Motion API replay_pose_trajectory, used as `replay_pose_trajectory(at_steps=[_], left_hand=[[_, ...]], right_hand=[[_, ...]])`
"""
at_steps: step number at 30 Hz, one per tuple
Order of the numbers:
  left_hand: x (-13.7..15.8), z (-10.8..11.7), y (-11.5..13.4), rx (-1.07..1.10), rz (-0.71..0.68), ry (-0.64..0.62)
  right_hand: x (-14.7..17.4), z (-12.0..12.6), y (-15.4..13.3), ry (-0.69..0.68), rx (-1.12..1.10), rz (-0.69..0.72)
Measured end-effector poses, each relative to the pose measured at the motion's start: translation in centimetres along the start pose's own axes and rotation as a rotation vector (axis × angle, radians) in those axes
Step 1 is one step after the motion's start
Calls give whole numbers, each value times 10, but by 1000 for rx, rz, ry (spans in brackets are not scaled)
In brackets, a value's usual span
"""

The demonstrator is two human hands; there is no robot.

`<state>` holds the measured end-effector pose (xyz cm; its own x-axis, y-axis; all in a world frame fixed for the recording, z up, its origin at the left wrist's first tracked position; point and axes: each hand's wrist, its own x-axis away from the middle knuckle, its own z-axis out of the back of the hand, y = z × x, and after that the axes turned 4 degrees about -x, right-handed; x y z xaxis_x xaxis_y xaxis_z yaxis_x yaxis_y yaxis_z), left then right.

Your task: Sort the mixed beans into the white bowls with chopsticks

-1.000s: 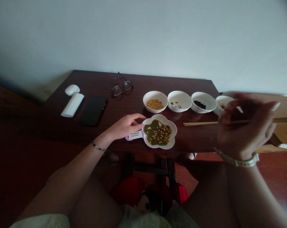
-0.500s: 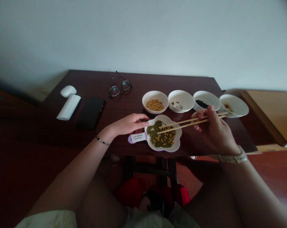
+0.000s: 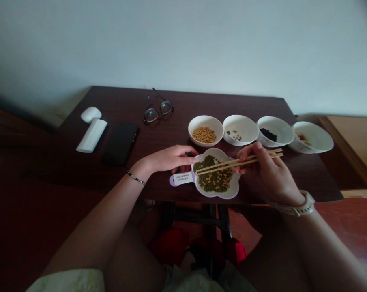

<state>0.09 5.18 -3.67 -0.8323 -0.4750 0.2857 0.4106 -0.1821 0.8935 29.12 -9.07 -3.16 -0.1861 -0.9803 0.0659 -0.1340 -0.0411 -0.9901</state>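
Observation:
My left hand (image 3: 174,158) grips the left rim of a white, flower-shaped dish (image 3: 234,185) with its thumb over the edge. The dish has a lilac outline and a labelled handle (image 3: 183,178) pointing left. Small green beans (image 3: 212,186) mixed with yellow soybeans (image 3: 227,177) cover much of its bottom. In my right hand (image 3: 270,172) is a pair of wooden chopsticks (image 3: 218,166), slanting down to the left across the dish. Their tips are close together among the beans at the dish's left side; whether a bean is between them, I cannot tell.
Behind the dish stand white bowls in a row: one with soybeans (image 3: 204,135), one with a few small beans (image 3: 234,135), one with black beans (image 3: 268,134), one with reddish bits (image 3: 303,138). Glasses (image 3: 159,112), a dark phone (image 3: 121,144) and a white device (image 3: 92,136) lie left.
The chopsticks have moved left across the dish, and their tips have come closer together. My right hand is nearer the dish's right rim. The whole view has shifted slightly.

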Motion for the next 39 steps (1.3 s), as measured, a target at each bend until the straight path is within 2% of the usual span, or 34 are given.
replay_pose_trajectory(at_steps=[12, 24, 33, 39], left_hand=[[1, -3, 0, -32, -64, 49], [2, -3, 2, -51, -71, 56], [2, -4, 0, 10, -25, 41], [1, -5, -2, 43, -10, 27]], right_hand=[[-4, 1, 4, -6, -80, -64], [-5, 4, 9, -38, -11, -4], [-6, 8, 0, 31, -55, -27], [-4, 5, 2, -15, -42, -60]])
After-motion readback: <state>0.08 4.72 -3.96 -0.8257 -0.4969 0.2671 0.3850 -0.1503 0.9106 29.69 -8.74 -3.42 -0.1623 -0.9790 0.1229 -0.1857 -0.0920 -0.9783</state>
